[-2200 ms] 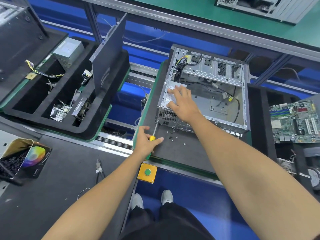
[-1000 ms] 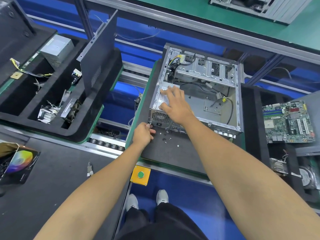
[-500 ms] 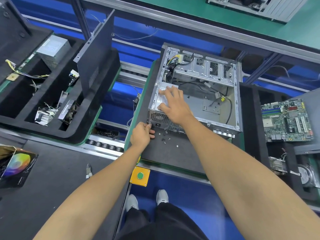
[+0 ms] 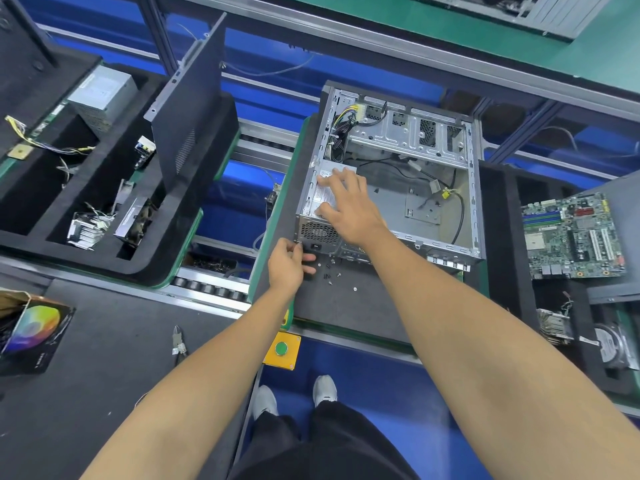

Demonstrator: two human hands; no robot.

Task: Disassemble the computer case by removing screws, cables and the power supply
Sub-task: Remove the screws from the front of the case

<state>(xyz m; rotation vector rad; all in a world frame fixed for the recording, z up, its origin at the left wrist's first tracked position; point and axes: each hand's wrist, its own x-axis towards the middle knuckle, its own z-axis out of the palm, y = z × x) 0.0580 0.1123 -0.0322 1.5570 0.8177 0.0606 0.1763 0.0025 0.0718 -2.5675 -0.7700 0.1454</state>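
Observation:
The open grey computer case (image 4: 471,202) lies on a dark mat (image 4: 346,306). Its power supply (image 4: 317,233) sits in the near left corner, and a bundle of cables (image 4: 341,133) runs behind it. My right hand (image 4: 349,209) rests flat on top of the power supply with its fingers spread. At the case's near left rear corner, my left hand (image 4: 287,265) pinches what looks like a small screw with thumb and forefinger. Several loose screws (image 4: 329,273) lie on the mat beside that hand. A yellow screwdriver handle (image 4: 284,320) peeks out from under my left forearm.
A motherboard (image 4: 571,233) lies in the tray on the right. On the left, a black foam tray (image 4: 145,268) holds a removed side panel (image 4: 187,109), another power supply (image 4: 102,95) and small parts. Cutters (image 4: 178,341) and a colourful box (image 4: 31,327) lie on the near bench, with a yellow button box (image 4: 281,348) below the mat.
My left hand has let go of the screwdriver and moved up to the case's rear corner, where its fingers now pinch. My right hand has stayed on the power supply.

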